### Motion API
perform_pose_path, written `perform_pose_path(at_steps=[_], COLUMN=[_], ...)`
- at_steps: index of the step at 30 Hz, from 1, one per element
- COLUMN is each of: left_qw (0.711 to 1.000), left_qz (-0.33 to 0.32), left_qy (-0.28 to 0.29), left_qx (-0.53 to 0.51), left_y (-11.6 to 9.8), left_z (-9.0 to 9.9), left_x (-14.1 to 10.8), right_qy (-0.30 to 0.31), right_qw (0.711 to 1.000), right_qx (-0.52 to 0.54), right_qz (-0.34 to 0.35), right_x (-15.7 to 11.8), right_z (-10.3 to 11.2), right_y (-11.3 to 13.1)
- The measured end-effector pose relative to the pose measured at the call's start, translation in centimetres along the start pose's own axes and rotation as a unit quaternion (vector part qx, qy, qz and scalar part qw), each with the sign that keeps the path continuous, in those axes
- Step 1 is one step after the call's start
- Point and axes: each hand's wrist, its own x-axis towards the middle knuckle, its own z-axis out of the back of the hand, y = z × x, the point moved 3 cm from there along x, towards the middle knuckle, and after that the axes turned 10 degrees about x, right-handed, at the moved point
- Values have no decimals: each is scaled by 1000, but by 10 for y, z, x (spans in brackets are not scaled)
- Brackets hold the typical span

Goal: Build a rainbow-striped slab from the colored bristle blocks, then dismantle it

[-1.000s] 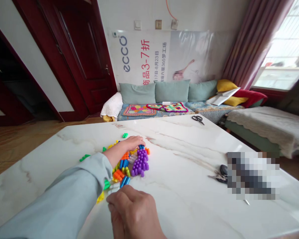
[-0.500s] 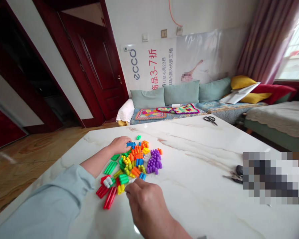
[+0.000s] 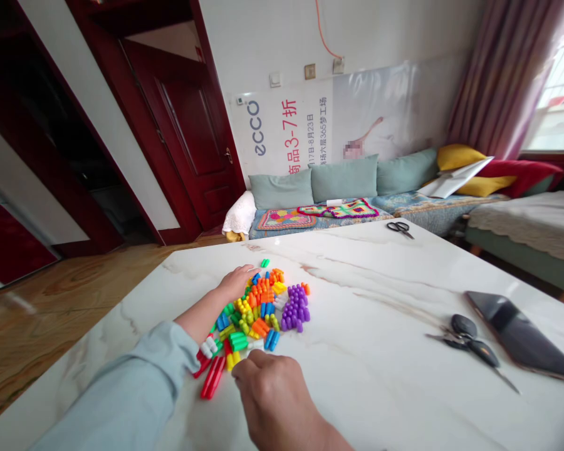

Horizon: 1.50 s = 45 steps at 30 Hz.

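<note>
A pile of small coloured plastic pieces, rounded like pegs and joined in short rows, lies on the white marbled table (image 3: pixel 380 351). My left hand (image 3: pixel 236 282) reaches over the pile's far left side, fingers stretched out beside blue pieces (image 3: pixel 256 279); it appears to hold nothing. Closer to me, my right hand (image 3: pixel 279 398) is closed, knuckles up, and what its fingers hold, if anything, is hidden. Just beyond it lie a white piece (image 3: pixel 255 344), a green block (image 3: pixel 238 341) and a long red piece (image 3: pixel 213 377). Purple pieces (image 3: pixel 295 308) are grouped on the right.
Black-handled scissors (image 3: pixel 470 338) and a dark phone-like slab (image 3: pixel 521 335) lie at the right. Another pair of scissors (image 3: pixel 399 228) is near the far edge. Beyond the table stands a sofa with cushions (image 3: pixel 343 178). One green piece (image 3: pixel 265 263) sits apart behind the pile.
My left hand has shifted slightly right and its forearm now covers the green pieces at the left. A blue piece now shows beside that forearm. My right hand stays closed in nearly the same place.
</note>
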Motion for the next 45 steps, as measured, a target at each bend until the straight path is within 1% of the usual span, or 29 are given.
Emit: perform_pose_path(at_steps=[4,7,10,13,16,18,21,24,28,30,32,34,36,37,39,40,41,42,43,44,45], left_qw=[999,999,1000,1000,1000,999,995,992,987,980,967,946,921,908,879,857,792,731,683,646,627], left_qz=[-14,-6,9,23,14,-4,-27,-27,15,42,72,106,136,147,162,165,170,169,165,161,152], left_qy=[30,32,26,6,-4,5,29,41,7,-24,-67,-112,-142,-149,-144,-138,-122,-103,-88,-74,-65], left_qx=[0,5,9,2,-27,-53,-86,-116,-160,-193,-235,-283,-337,-362,-426,-468,-574,-653,-706,-743,-761], left_y=[-11,-14,-13,-11,-14,-19,-28,-37,-42,-41,-39,-37,-39,-42,-52,-58,-64,-71,-78,-84,-89], left_z=[-16,-17,-10,-2,3,3,-2,-9,-10,-6,0,6,11,12,12,11,9,7,5,5,5], left_x=[20,24,20,15,11,10,8,7,5,2,-5,-17,-37,-50,-78,-93,-108,-122,-135,-146,-156], right_qy=[6,14,17,16,17,17,11,5,-2,-12,-30,-57,-87,-100,-125,-137,-148,-158,-163,-163,-157], right_qw=[1000,1000,1000,1000,1000,1000,1000,1000,1000,1000,999,996,991,988,979,975,972,969,967,966,964], right_qx=[-16,-24,-21,-19,-17,-16,-11,-9,-16,-17,-11,7,34,50,82,96,108,117,125,134,146], right_qz=[-17,-9,0,-2,-5,-7,-5,-5,-12,-21,-38,-64,-95,-111,-136,-144,-147,-149,-150,-152,-157], right_x=[1,1,1,1,1,1,1,1,2,4,6,8,10,11,13,14,15,17,18,19,21], right_z=[6,8,9,10,8,7,6,5,7,10,15,21,28,31,35,35,35,34,31,27,23], right_y=[-5,-5,-3,-2,-2,-2,-2,-4,-9,-14,-21,-27,-32,-34,-40,-42,-45,-48,-50,-52,-54])
